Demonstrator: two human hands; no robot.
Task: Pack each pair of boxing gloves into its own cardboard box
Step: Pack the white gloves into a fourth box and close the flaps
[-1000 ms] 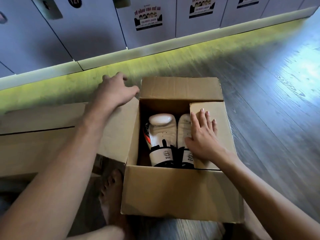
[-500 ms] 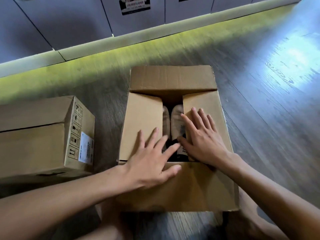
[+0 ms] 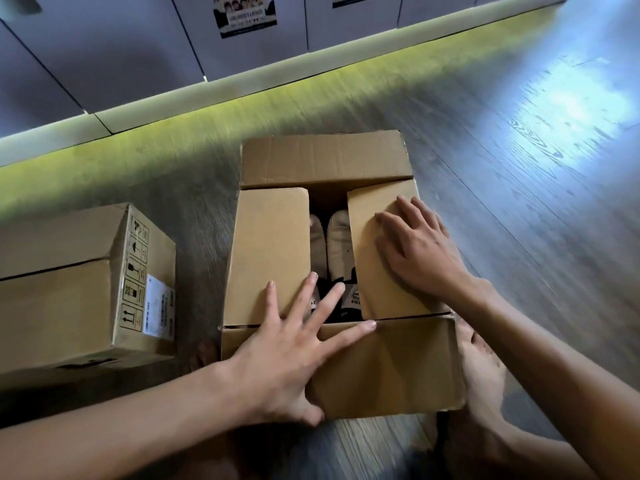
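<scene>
With straight fingers my left hand (image 3: 287,348) and right hand (image 3: 419,251) press the flaps (image 3: 270,254) of the box (image 3: 388,368) on the grey wood floor (image 3: 519,168); the gloves (image 3: 337,237) lie inside, between them. Lockers (image 3: 121,46) stand beyond.

locker room: row of grey locker doors (image 3: 114,46) (poster (image 3: 246,12) on one), wood-look floor (image 3: 519,188).

gloves (image 3: 337,237) in open box (image 3: 384,368), shut box (image 3: 59,296) to its left
</scene>
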